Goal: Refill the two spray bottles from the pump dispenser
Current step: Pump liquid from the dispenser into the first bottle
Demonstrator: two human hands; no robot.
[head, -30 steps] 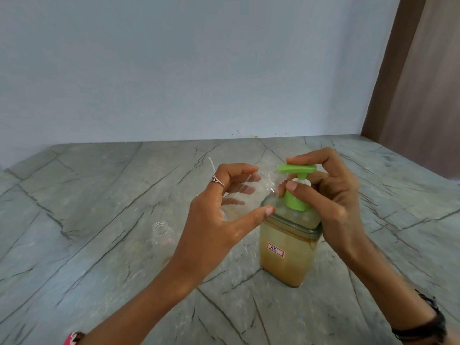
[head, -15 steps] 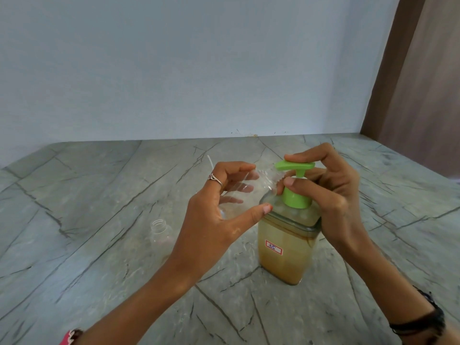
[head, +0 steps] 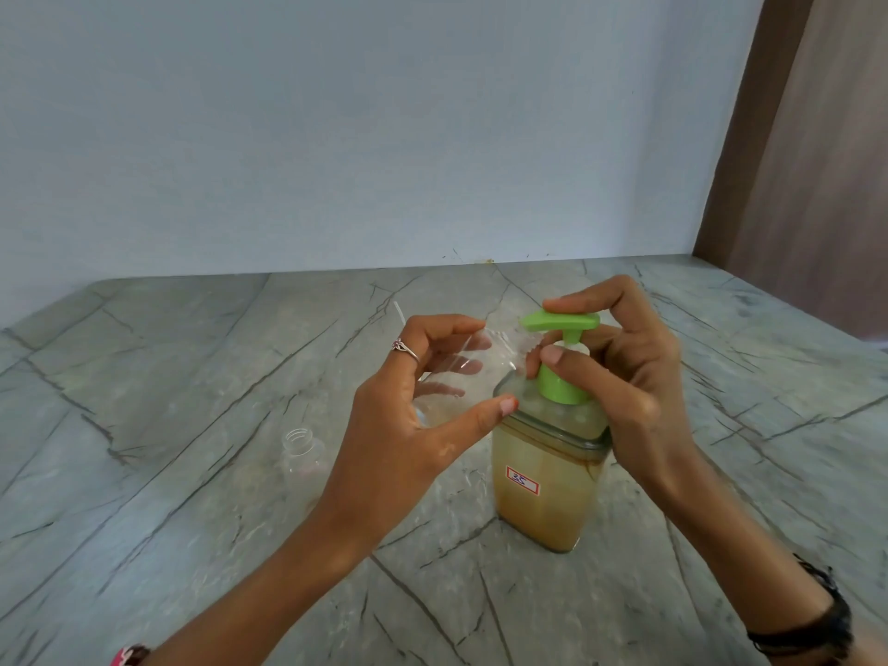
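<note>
A clear square pump dispenser (head: 548,492) with amber liquid and a green pump head (head: 560,322) stands on the stone counter. My right hand (head: 624,372) sits on the pump, forefinger on top of the head and thumb against its green collar. My left hand (head: 413,415) grips a clear, capless spray bottle (head: 473,372), tilted with its mouth under the pump's spout. A second clear bottle (head: 302,454), also without a cap, stands upright on the counter to the left, partly behind my left forearm.
The grey veined stone counter (head: 192,497) runs back to a pale wall. A thin white tube (head: 399,312) shows just behind my left hand. A brown wooden panel (head: 807,151) closes off the right side.
The green pump head has risen a little under my right forefinger. My left hand keeps the tilted bottle at the spout.
</note>
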